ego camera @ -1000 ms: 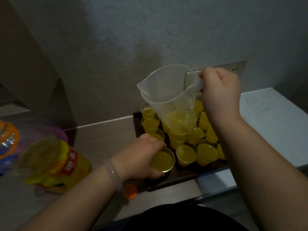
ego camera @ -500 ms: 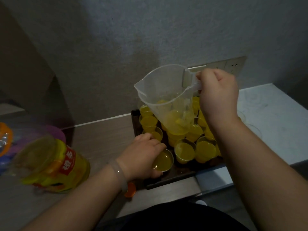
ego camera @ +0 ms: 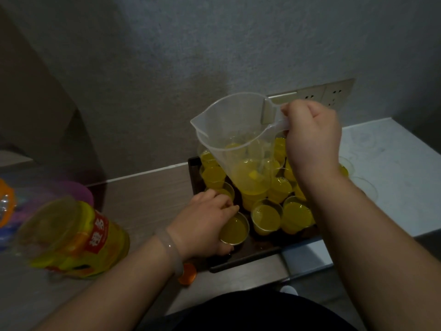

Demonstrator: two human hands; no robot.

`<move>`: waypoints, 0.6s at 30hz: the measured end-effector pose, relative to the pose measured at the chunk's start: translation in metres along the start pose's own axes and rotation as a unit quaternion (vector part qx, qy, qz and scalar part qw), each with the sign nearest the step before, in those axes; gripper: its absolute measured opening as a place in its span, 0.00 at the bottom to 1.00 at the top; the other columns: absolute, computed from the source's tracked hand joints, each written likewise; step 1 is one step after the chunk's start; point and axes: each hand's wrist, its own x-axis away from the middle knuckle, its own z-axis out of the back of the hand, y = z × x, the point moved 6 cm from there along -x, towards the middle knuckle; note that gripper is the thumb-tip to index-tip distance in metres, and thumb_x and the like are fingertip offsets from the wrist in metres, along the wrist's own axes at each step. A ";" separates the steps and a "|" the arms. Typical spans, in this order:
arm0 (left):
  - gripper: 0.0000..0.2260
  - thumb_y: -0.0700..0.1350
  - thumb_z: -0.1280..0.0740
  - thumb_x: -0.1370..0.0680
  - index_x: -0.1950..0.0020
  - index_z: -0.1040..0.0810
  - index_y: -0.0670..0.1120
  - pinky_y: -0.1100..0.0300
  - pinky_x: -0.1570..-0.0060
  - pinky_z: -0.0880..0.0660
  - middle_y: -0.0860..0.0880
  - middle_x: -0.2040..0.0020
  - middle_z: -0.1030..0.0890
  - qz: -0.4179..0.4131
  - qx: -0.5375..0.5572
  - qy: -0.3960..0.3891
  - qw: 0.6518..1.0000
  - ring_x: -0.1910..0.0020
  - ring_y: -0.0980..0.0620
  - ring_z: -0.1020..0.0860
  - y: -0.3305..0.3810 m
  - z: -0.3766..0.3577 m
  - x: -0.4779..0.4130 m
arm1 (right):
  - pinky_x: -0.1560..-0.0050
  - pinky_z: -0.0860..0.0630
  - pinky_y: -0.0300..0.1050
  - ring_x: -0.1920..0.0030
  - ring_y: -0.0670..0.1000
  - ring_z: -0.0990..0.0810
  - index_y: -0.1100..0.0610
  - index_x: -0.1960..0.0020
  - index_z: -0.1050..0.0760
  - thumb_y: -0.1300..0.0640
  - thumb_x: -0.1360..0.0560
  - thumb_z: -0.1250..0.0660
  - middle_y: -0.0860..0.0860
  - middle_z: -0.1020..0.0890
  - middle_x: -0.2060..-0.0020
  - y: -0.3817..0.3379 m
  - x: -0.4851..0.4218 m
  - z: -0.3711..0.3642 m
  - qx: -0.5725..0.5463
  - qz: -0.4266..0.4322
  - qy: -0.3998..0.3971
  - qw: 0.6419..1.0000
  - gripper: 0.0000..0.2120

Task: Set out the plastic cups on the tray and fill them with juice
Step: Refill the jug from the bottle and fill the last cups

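Worktop: wood-grain, running in from 9 o'clock under the tray, with a white surface adjoining at 3 o'clock.
Juice bottle: lies on its side at 8 o'clock of the tray, well apart and blurred.
Tray: dark, set against the wall and crowded with cups.
Jug: clear plastic, held above the tray's middle with its spout toward 9 o'clock. As a second ago, nothing flows.
Right hand: clenched round the jug's handle.
Left hand: still wrapped round the front cup, though its fingertips have crept over the rim.
Filled cups: yellow to near the brim, packed together from 12 to 5 o'clock.
Held cup: full, standing at the tray's 7 o'clock corner. It has barely moved, so it is probably being settled into place.
Orange cap: on the worktop just outside the tray, partly behind the left wrist.
Juice left: only a shallow pool in the jug's bottom, so any further cup likely needs a refill from the bottle first.
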 end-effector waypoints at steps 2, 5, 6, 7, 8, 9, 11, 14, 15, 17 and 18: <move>0.36 0.63 0.34 0.27 0.23 0.43 0.54 0.58 0.33 0.40 0.54 0.31 0.36 -0.002 0.003 0.001 1.000 0.34 0.53 0.40 -0.001 0.000 0.001 | 0.73 0.44 0.44 0.71 0.47 0.39 0.70 0.67 0.32 0.59 0.26 0.39 0.54 0.36 0.73 -0.001 0.001 -0.002 0.000 -0.002 0.001 1.000 0.17; 0.37 0.62 0.34 0.27 0.23 0.44 0.53 0.58 0.33 0.41 0.54 0.30 0.36 -0.003 0.012 0.002 1.000 0.33 0.52 0.41 -0.002 0.001 0.004 | 0.72 0.45 0.45 0.71 0.48 0.39 0.69 0.68 0.33 0.59 0.26 0.39 0.54 0.36 0.73 -0.003 0.001 -0.007 -0.008 -0.010 0.001 1.000 0.17; 0.36 0.62 0.33 0.27 0.23 0.44 0.53 0.59 0.33 0.41 0.54 0.29 0.36 -0.003 0.018 0.002 1.000 0.33 0.53 0.41 -0.003 0.001 0.005 | 0.72 0.45 0.45 0.71 0.48 0.39 0.69 0.68 0.33 0.58 0.26 0.39 0.54 0.36 0.73 -0.003 0.001 -0.008 -0.012 -0.011 0.001 1.000 0.17; 0.36 0.62 0.34 0.27 0.23 0.43 0.54 0.59 0.34 0.41 0.55 0.29 0.36 -0.004 0.024 0.004 1.000 0.33 0.53 0.41 -0.003 0.002 0.007 | 0.72 0.45 0.45 0.71 0.48 0.39 0.70 0.67 0.34 0.58 0.27 0.39 0.54 0.36 0.72 -0.004 0.001 -0.010 -0.014 -0.012 0.001 1.000 0.17; 0.36 0.62 0.34 0.27 0.23 0.43 0.54 0.60 0.34 0.41 0.56 0.29 0.36 -0.006 0.030 0.006 0.999 0.33 0.54 0.41 -0.004 0.002 0.008 | 0.71 0.45 0.45 0.70 0.48 0.38 0.71 0.67 0.33 0.57 0.27 0.39 0.54 0.36 0.72 -0.005 0.001 -0.012 -0.017 -0.013 0.001 1.000 0.17; 0.35 0.62 0.34 0.26 0.23 0.42 0.54 0.60 0.34 0.40 0.56 0.29 0.36 -0.008 0.037 0.009 0.999 0.33 0.54 0.41 -0.005 0.002 0.010 | 0.71 0.45 0.46 0.70 0.48 0.38 0.72 0.66 0.33 0.56 0.28 0.39 0.55 0.35 0.72 -0.006 0.002 -0.014 -0.020 -0.013 0.001 1.000 0.18; 0.33 0.63 0.35 0.26 0.24 0.40 0.54 0.60 0.35 0.39 0.57 0.29 0.35 -0.009 0.052 0.023 0.998 0.33 0.55 0.40 -0.007 0.006 0.015 | 0.71 0.44 0.49 0.70 0.48 0.37 0.73 0.64 0.31 0.55 0.29 0.40 0.56 0.34 0.71 -0.007 0.003 -0.019 -0.033 -0.020 0.003 0.999 0.19; 0.29 0.61 0.35 0.25 0.26 0.35 0.53 0.57 0.35 0.34 0.55 0.32 0.30 -0.001 0.073 0.057 0.996 0.34 0.53 0.35 -0.014 0.012 0.025 | 0.70 0.39 0.54 0.69 0.50 0.36 0.68 0.67 0.31 0.53 0.31 0.40 0.56 0.33 0.70 -0.005 0.005 -0.026 -0.053 -0.040 -0.001 0.998 0.18; 0.28 0.61 0.37 0.26 0.28 0.31 0.52 0.55 0.38 0.31 0.53 0.34 0.27 0.003 0.080 0.075 0.994 0.36 0.52 0.32 -0.017 0.015 0.029 | 0.70 0.37 0.56 0.69 0.51 0.36 0.64 0.70 0.33 0.52 0.31 0.39 0.56 0.33 0.71 -0.005 0.005 -0.029 -0.064 -0.046 -0.005 0.997 0.16; 0.25 0.61 0.41 0.26 0.33 0.26 0.50 0.56 0.44 0.25 0.52 0.41 0.21 0.014 0.092 0.111 0.989 0.42 0.51 0.26 -0.022 0.020 0.037 | 0.70 0.37 0.57 0.69 0.52 0.36 0.55 0.73 0.34 0.52 0.31 0.39 0.55 0.34 0.72 -0.005 0.006 -0.034 -0.077 -0.053 -0.013 0.996 0.14; 0.24 0.60 0.42 0.26 0.35 0.24 0.49 0.57 0.47 0.25 0.51 0.44 0.20 0.022 0.096 0.124 0.987 0.44 0.51 0.24 -0.024 0.022 0.040 | 0.70 0.37 0.57 0.69 0.52 0.36 0.53 0.73 0.34 0.52 0.31 0.40 0.54 0.35 0.72 -0.006 0.006 -0.037 -0.081 -0.055 -0.018 0.995 0.13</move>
